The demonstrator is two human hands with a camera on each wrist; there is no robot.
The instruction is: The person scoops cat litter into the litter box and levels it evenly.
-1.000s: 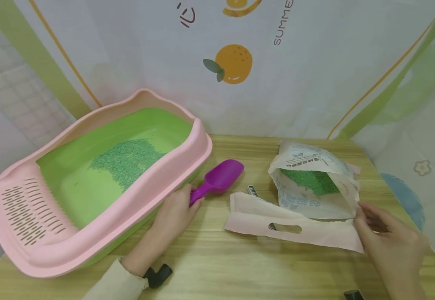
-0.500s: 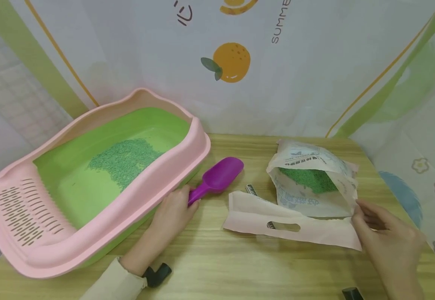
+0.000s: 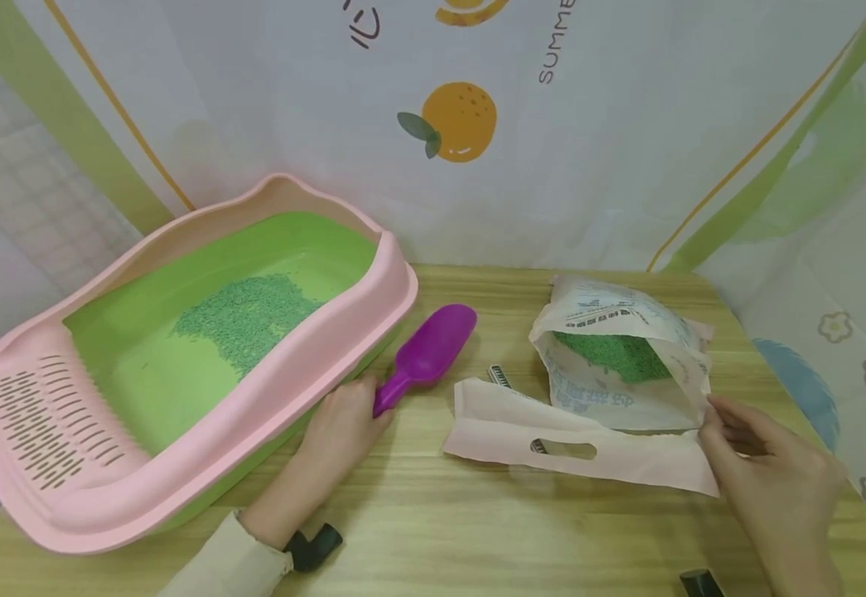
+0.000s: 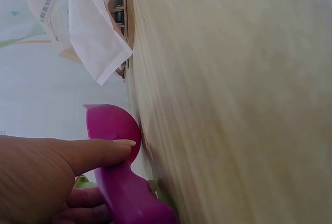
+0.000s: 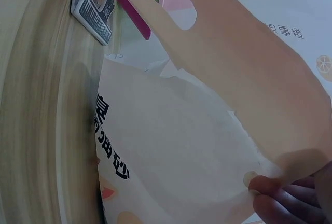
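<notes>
My left hand (image 3: 343, 423) holds a purple litter scoop (image 3: 436, 344) by its handle, just above the table beside the litter box. In the left wrist view the thumb lies along the scoop (image 4: 122, 193). The scoop's bowl looks bare. On the right, my right hand (image 3: 776, 473) pinches the corner of a white paper bag (image 3: 589, 402) lying with its mouth open towards me. Green pellet litter (image 3: 619, 356) shows inside. A partly torn top strip with a handle slot (image 3: 626, 464) hangs from the bag, and the right fingers (image 5: 285, 200) hold it where it joins.
A pink-rimmed green litter box (image 3: 328, 352) fills the left side, with green pellets (image 3: 253, 323) spread on its floor. A small striped clip (image 5: 92, 16) lies on the wooden table (image 3: 433, 531) behind the torn strip. A printed curtain (image 3: 313, 108) hangs behind.
The scoop's bowl has swung a little up and to the left in the left hand. My right hand keeps its pinch on the bag; the head view has shifted slightly.
</notes>
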